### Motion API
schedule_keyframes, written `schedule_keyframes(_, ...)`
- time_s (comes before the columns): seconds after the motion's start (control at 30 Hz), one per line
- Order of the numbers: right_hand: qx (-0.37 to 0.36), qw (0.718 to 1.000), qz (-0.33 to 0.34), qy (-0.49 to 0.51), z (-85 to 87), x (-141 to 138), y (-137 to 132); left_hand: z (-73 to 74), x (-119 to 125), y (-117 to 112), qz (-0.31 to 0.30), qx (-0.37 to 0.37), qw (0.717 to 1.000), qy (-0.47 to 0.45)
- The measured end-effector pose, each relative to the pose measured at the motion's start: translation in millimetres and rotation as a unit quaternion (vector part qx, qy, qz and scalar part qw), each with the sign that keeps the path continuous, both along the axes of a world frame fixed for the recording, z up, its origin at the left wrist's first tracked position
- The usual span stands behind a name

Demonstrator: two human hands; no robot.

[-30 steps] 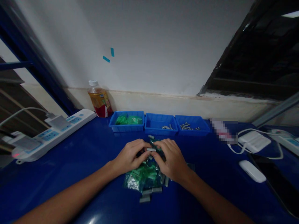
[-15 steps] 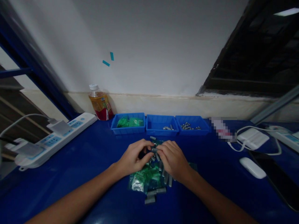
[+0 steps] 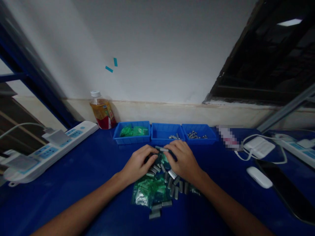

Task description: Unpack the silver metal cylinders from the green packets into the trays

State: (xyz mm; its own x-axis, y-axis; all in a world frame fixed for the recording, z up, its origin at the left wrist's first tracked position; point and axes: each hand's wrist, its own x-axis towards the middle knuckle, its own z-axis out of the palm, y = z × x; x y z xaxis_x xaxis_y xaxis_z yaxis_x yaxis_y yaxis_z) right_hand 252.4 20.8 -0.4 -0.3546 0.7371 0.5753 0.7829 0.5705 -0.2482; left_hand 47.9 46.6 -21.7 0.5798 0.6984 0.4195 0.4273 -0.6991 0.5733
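Note:
My right hand (image 3: 184,160) pinches a small grey metal bar (image 3: 163,149) between thumb and fingertips above the far side of the pile. Close to it on the left, my left hand (image 3: 139,164) is curled with a gap between thumb and fingers, and nothing shows inside it. One more bar (image 3: 157,148) lies just beyond the left fingertips. Under and between both hands are several loose metal bars (image 3: 172,174) and clear green plastic bags (image 3: 144,193). A few bars (image 3: 155,214) lie nearest to me.
Behind the pile stand three blue trays: the left tray (image 3: 133,140) with green bags, the middle tray (image 3: 161,131) and the right tray (image 3: 201,141) with small metal parts. A bottle (image 3: 102,113), power strip (image 3: 52,147), white case (image 3: 259,177) and phone (image 3: 287,190) flank them.
The right hand has carried its bar up and away from me, off the middle of the pile. The hands have drawn slightly apart, baring more bars. The view has shifted a little.

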Motion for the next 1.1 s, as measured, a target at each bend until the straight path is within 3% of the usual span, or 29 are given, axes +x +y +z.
schedule_keyframes(0.13,-0.072,0.990,-0.101,-0.069,17.5,15,53,-4.9,2,12,0.016,0.033,0.996,0.078)
schedule_keyframes(0.27,-0.211,0.949,-0.137,-0.191,27.1,6,95,-10.0,2,14,0.019,0.059,0.988,0.138)
schedule_keyframes(0.37,-0.267,0.926,-0.131,-0.234,29.0,-8,110,-10.1,2,11,0.032,0.060,0.986,0.151)
schedule_keyframes(0.53,-0.262,0.921,-0.134,-0.254,36.0,-21,114,-9.5,3,13,0.056,0.028,0.986,0.153)
schedule_keyframes(0.6,-0.238,0.928,-0.139,-0.250,40.9,-20,108,-9.9,3,14,0.069,0.015,0.986,0.149)
schedule_keyframes(0.7,-0.134,0.963,-0.131,-0.193,41.3,-11,80,-10.5,3,15,0.091,0.003,0.986,0.142)
schedule_keyframes(0.8,-0.046,0.990,-0.073,-0.111,26.7,2,37,-10.6,5,15,0.104,0.004,0.985,0.137)
schedule_keyframes(0.93,-0.034,0.999,-0.020,-0.021,8.2,14,-20,-10.0,6,15,0.103,0.008,0.984,0.148)
schedule_keyframes(1.0,-0.038,0.998,0.003,0.040,14.5,13,-43,-10.3,7,16,0.106,0.006,0.983,0.149)
schedule_keyframes(1.1,-0.049,0.990,0.067,0.116,40.2,7,-82,-12.1,7,17,0.117,0.004,0.983,0.141)
